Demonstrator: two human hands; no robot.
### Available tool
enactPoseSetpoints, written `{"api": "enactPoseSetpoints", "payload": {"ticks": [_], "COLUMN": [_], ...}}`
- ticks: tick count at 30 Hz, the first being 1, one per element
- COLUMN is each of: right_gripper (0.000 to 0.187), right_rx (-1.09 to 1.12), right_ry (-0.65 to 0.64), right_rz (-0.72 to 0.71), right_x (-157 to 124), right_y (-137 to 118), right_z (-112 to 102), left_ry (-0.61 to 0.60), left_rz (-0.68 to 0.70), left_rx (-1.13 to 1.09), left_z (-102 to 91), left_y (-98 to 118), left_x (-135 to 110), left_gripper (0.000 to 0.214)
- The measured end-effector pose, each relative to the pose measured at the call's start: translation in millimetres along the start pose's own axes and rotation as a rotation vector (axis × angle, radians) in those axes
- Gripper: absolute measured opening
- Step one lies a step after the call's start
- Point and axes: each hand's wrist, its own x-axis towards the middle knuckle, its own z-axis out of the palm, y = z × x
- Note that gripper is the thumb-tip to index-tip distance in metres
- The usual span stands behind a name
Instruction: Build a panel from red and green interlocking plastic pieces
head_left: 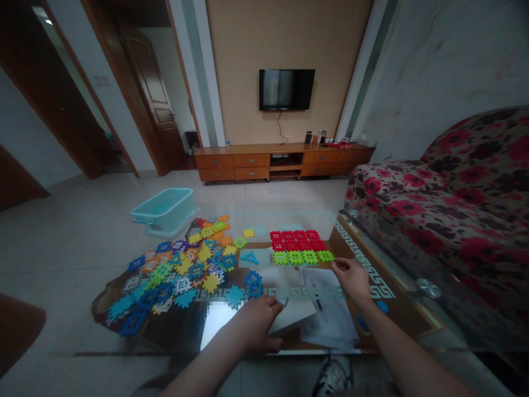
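Note:
My right hand (350,275) is at the right end of a row of lime-green interlocking plastic tiles, fingers pinched at the edge of the last green tile (326,256). Above that row, red notched tiles (295,241) lie joined in a block. My left hand (261,322) rests low over the glass table with its fingers loosely apart and the thumb out, holding nothing. Just beyond its fingers lie a blue house-shaped piece (253,285) and a light-blue tile (235,296). A heap of mixed-colour tiles (182,270) spreads to the left.
Papers (328,309) show at the glass table (285,325), between my hands. A turquoise plastic tub (165,212) stands beyond the heap. A flowered sofa (438,204) is at the right; a low wooden cabinet (252,167) stands beneath a television (287,89).

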Motion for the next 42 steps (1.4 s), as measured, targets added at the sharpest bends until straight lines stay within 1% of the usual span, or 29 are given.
{"api": "enactPoseSetpoints", "payload": {"ticks": [5,9,13,17,26,37,42], "right_gripper": [0.036,0.038,0.037,0.036,0.037,0.036,0.034], "right_rx": [-0.087,-0.112,-0.107,-0.089,-0.094,-0.103,-0.105], "right_ry": [-0.008,-0.011,-0.013,-0.01,-0.015,-0.004,-0.009], "right_rz": [-0.051,-0.052,-0.035,-0.054,-0.047,-0.087,-0.068], "right_x": [-0.2,-0.2,0.3,0.3,1.1,1.0,0.8], "right_y": [3.0,5.3,5.9,7.0,7.7,7.7,6.5], "right_z": [4.6,6.4,6.8,7.2,7.6,7.0,7.2], "left_ry": [-0.032,-0.048,-0.038,-0.035,-0.026,-0.056,-0.051], "left_rz": [-0.005,-0.011,-0.011,-0.012,-0.001,-0.006,-0.014], "left_rx": [0.02,0.028,0.019,0.012,0.016,0.022,0.015], "left_z": [-5.8,-6.5,-4.1,-2.8,-3.0,-6.1,-4.1], "left_y": [3.9,3.6,1.6,0.9,1.2,2.6,1.5], "left_x": [-1.3,-1.6,-1.3,-0.8,-1.8,-1.3,-1.3], "left_gripper": [0.057,0.06,0.064,0.067,0.061,0.069,0.068]}}
